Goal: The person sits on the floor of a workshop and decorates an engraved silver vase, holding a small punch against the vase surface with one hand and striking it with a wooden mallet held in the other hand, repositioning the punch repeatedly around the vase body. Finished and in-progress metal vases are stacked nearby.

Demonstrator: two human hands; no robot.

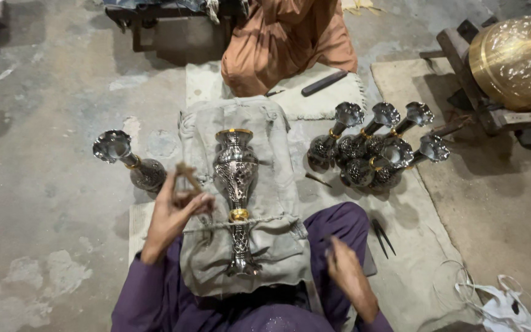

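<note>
Head view: left hand (173, 212) pinching stick (185, 175); right hand (345, 270) grip unclear; vase (236, 197) lying on cloth (278, 178), cord (259, 221) across.

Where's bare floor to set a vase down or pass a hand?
Free: the grey concrete floor left of the lone silver-and-gold metal vase, and the tan mat right of the vase cluster. Crowded: the grey cloth pad holding the engraved silver vase, between left hand and right hand.

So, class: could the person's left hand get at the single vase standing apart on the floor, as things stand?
Probably yes: the left hand is raised right beside that vase, with only bare floor between, though it holds a small tool.
</note>
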